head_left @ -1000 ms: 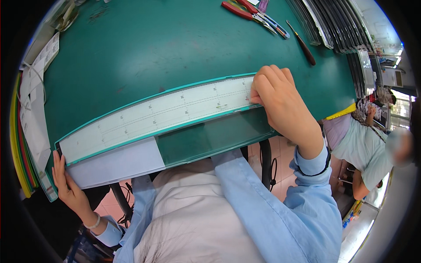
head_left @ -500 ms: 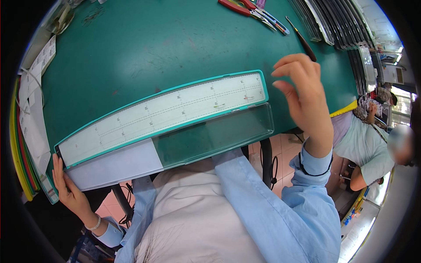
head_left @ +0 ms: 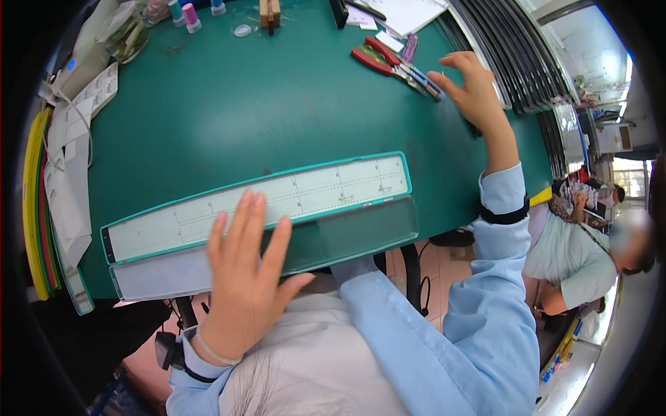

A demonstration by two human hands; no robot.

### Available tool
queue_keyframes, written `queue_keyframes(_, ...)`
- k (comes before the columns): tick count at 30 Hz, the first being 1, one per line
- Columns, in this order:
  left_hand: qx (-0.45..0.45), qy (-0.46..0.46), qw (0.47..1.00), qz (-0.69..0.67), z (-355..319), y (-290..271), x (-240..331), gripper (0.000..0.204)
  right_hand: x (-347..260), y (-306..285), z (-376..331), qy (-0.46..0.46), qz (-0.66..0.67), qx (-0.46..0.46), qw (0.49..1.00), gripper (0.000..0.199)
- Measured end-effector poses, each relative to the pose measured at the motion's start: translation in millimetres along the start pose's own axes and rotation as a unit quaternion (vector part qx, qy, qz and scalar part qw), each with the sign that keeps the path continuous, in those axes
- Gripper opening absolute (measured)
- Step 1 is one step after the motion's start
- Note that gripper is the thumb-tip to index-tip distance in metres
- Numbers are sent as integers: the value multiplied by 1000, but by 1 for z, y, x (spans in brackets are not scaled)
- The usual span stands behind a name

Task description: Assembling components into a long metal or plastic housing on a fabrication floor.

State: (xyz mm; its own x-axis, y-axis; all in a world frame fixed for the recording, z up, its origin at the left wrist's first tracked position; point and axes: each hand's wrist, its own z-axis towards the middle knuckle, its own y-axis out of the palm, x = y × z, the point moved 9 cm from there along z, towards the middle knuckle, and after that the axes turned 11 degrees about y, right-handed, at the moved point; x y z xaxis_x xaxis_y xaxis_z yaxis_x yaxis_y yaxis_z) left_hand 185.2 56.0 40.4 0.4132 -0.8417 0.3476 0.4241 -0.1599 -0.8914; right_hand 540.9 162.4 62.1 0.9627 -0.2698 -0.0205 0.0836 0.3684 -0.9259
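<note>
A long flat case with a teal rim lies near the table's front edge, its clear lid folded down toward me. A white sheet with printed dashed lines and small marks lines the case. My left hand is over the case and lid, fingers spread; whether it touches them I cannot tell. At the far right, my right hand has thumb and fingers apart over a dark-handled thin tool, mostly hidden beneath it. Beside that hand lie red-handled pliers and a blue-handled tool.
Black-edged flat cases are stacked along the right side. Thread spools, a wooden block and a round white lid stand at the back. Papers and coloured folders line the left edge. A person sits at the right.
My left hand has left the case's left end and moved right, over its middle. My right hand has moved farther away, over the thin tool. The view has shifted, showing more of the table's back.
</note>
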Motion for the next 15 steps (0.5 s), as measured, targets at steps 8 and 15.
queue_keyframes(8,-15,-2,1000,-24,26,25,3,96,-107,27,14,-154,80,-39,984,63)
queue_keyframes(15,-2,0,1000,-29,33,25,2,97,-111,48,35,-161,99,-31,982,63)
